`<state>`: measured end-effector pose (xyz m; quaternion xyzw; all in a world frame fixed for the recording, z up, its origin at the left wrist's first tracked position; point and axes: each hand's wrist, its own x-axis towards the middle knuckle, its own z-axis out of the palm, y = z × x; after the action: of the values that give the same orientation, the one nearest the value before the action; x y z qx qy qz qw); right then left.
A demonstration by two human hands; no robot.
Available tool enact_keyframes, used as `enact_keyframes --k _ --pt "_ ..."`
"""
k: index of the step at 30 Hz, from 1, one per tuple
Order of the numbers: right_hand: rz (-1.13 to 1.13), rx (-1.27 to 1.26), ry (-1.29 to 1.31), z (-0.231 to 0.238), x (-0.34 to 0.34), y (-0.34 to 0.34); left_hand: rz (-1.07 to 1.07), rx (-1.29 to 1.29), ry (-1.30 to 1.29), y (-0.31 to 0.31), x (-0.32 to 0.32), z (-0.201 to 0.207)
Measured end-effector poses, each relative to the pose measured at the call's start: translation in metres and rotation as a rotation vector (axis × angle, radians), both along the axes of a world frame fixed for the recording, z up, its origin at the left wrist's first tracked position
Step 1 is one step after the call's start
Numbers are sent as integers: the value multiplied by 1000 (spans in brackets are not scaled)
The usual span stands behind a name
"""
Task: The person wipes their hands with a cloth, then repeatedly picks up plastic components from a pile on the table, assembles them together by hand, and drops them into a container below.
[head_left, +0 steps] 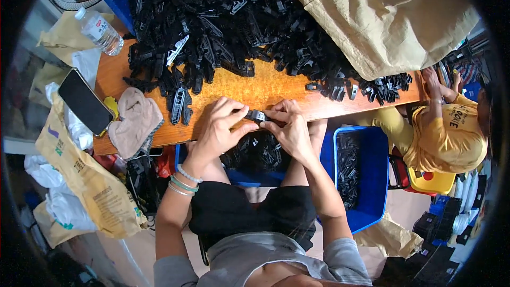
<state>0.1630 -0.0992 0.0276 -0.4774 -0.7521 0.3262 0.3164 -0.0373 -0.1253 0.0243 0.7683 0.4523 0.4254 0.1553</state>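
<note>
Between my two hands, just over the table's near edge, is a small black plastic part with a grey face. My left hand pinches its left end between thumb and fingers; bracelets circle that wrist. My right hand grips the other end with thumb and fingertips. Beyond them, a big heap of black plastic parts covers the far side of the wooden table. Below my hands, between my knees, a blue bin holds many similar black parts.
A second blue bin with black parts stands right of my leg. A phone, a beige cloth and a water bottle are at the left. A brown paper sack lies at the far right, near a person in yellow.
</note>
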Motion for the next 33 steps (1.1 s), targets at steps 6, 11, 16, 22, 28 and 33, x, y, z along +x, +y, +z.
enact_keyframes --k 6,11,16,22,28,33 --pt "229 7 -24 17 34 -7 299 -54 112 46 -5 0" --pt "-395 521 -416 -8 72 44 341 223 561 74 -3 -2" --pt "-325 603 -560 -8 74 56 152 219 576 43 8 -2" --pt "-156 613 -470 -8 58 58 225 151 335 8 21 -3" --pt "-56 46 363 -9 1 33 286 10 400 8 26 -4" --pt "10 154 119 -8 -6 24 159 -13 139 9 17 -5"
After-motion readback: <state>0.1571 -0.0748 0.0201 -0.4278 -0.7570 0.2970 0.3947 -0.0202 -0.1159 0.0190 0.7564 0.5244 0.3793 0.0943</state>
